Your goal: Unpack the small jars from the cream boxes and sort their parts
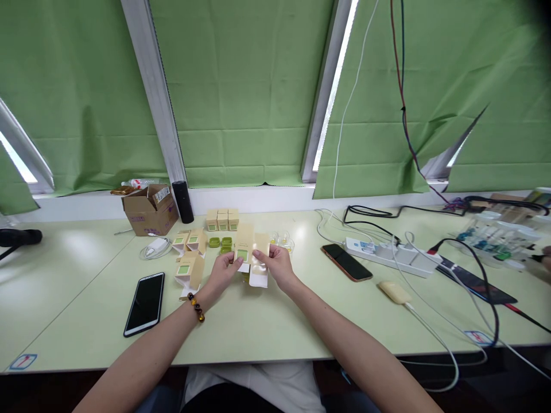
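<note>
Between both hands, above the table, is an unfolded cream cardboard box (260, 265) with a green square on its left panel. My left hand (224, 269) pinches its left side, thumb on the face near the green square. My right hand (278, 265) grips the right panel, thumb in front. Left of my left hand stand several partly folded cream boxes (190, 269) with open flaps. Closed small boxes (222, 219) sit in a row behind. Green square containers (221, 244) lie just beyond my left hand. Small clear round pieces (283, 237) are behind my right hand, partly hidden.
A smartphone (144, 304) lies at the left, near a coiled white cable (155, 248). An open brown carton (150, 211) and a black cylinder (183, 202) stand at the back. To the right are another phone (346, 262), a power strip (391, 256), and loose cables. A hand (546, 258) shows at the far right edge.
</note>
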A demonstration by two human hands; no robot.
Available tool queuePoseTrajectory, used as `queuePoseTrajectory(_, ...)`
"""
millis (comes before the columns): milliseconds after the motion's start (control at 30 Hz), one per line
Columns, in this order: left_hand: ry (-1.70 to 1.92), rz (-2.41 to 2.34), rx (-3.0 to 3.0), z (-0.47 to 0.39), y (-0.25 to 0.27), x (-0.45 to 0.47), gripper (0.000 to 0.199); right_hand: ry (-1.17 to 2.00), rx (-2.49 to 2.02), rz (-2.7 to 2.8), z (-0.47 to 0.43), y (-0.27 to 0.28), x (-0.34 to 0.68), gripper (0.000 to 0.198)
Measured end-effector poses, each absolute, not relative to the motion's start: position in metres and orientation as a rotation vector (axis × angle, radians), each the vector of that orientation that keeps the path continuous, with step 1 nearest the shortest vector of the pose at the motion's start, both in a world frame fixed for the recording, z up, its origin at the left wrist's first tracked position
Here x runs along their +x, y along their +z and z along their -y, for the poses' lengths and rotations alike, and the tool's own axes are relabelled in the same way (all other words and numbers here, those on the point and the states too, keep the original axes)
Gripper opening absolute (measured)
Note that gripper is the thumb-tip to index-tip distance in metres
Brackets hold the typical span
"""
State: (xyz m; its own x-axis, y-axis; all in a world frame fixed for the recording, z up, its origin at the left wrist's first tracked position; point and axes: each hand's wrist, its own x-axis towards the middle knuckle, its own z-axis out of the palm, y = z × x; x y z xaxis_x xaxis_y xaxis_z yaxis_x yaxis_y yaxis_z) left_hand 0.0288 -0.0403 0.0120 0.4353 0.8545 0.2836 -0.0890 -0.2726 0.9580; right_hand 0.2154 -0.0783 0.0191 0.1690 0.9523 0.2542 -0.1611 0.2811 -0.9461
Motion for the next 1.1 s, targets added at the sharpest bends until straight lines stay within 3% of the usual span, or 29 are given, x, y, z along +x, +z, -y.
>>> queuePoseTrajectory(300, 1.049, -0.693, 1.453, 0.041, 0.017, 0.027, 0.05, 1.007, -0.905, 1.105, 0.081, 0.019, 0.211, 0.049)
queuePoseTrajectory(633, 1.282, -0.747, 1.448, 0.035, 0.016, 0.025, 0.046, 0.768, -0.913, 1.249, 0.079, 0.016, 0.213, 0.037)
queuePoseTrajectory(867, 1.404, -0.855, 1.66, 0.034, 0.014, 0.024, 0.034, 0.279, -0.962, 1.4, 0.083, 0.019, 0.215, 0.01)
queuePoseTrajectory(1000, 1.489, -0.696, 1.742, 0.038, 0.015, 0.02, 0.043, -0.094, -0.839, 1.522, 0.083, 0.019, 0.22, 0.015)
queuePoseTrajectory(1100, 1.544, -0.634, 1.76, 0.041, 0.016, 0.017, 0.038, -0.279, -0.772, 1.581, 0.081, 0.016, 0.223, 0.02)
